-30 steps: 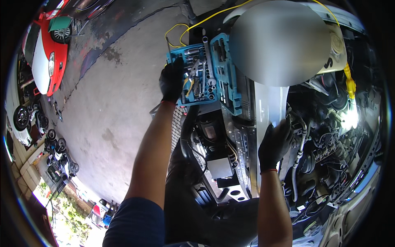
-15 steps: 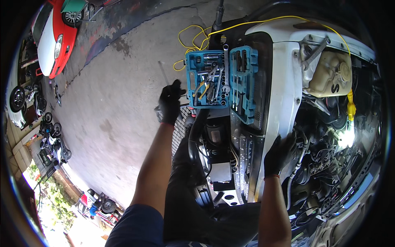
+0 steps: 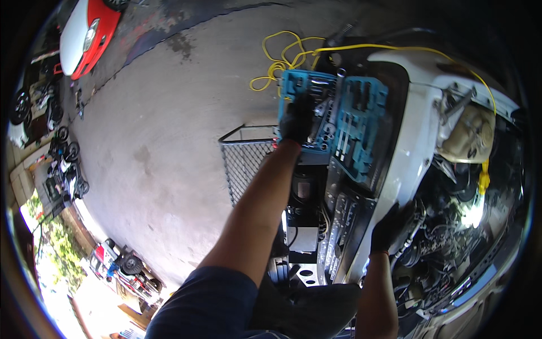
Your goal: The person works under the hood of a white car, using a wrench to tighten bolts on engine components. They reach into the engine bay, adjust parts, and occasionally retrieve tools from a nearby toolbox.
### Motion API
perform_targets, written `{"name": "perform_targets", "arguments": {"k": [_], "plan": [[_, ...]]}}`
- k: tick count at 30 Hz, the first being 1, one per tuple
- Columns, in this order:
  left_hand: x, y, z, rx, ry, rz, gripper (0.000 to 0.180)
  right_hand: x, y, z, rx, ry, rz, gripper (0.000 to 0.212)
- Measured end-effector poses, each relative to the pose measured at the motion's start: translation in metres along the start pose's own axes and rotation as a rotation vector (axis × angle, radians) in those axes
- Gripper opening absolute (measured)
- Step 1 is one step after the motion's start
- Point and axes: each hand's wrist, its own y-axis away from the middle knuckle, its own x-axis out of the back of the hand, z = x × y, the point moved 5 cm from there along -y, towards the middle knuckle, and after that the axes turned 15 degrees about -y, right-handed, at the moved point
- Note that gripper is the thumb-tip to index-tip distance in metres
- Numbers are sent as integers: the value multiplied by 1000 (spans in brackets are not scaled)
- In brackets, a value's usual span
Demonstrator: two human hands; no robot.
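Note:
My left hand (image 3: pixel 297 118), in a black glove, is over the left half of a blue tool case (image 3: pixel 288 85). Its fingers are lost in the dark among the tools, so I cannot see what they hold, if anything. Beside it in the case lie sockets and a long combination wrench (image 3: pixel 337 93) standing along the hinge side. The case's open lid (image 3: pixel 361 127) holds several slim bits or drivers. My right hand (image 3: pixel 388 229), also gloved in black, lies open on the white body edge (image 3: pixel 407 164) of a vehicle, beside the engine bay.
A lit yellow work lamp (image 3: pixel 483 183) hangs over the engine (image 3: pixel 435 243), below a yellowed plastic reservoir (image 3: pixel 468 138). A yellow cord (image 3: pixel 395 47) runs across the bodywork to loose coils. A mesh metal frame (image 3: pixel 245 169) sits left of my arm. A red-and-white car (image 3: pixel 87 39) stands far left.
My left hand has swung right, from beside the case to over its tools. The view has shifted, so the case sits farther right. My right hand stays on the body edge.

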Motion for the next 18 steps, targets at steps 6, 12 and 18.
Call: {"name": "perform_targets", "arguments": {"k": [6, 12, 18], "plan": [[33, 12, 6, 288, 337, -46, 47, 3, -2, -20, -63, -93, -56, 56], [54, 3, -11, 531, 495, -76, 52, 14, -8, -8, 18, -34, 10, 52], [38, 8, -12, 499, 293, 76, 50, 12, -12, -5, -27, -116, -4, 51]]}}
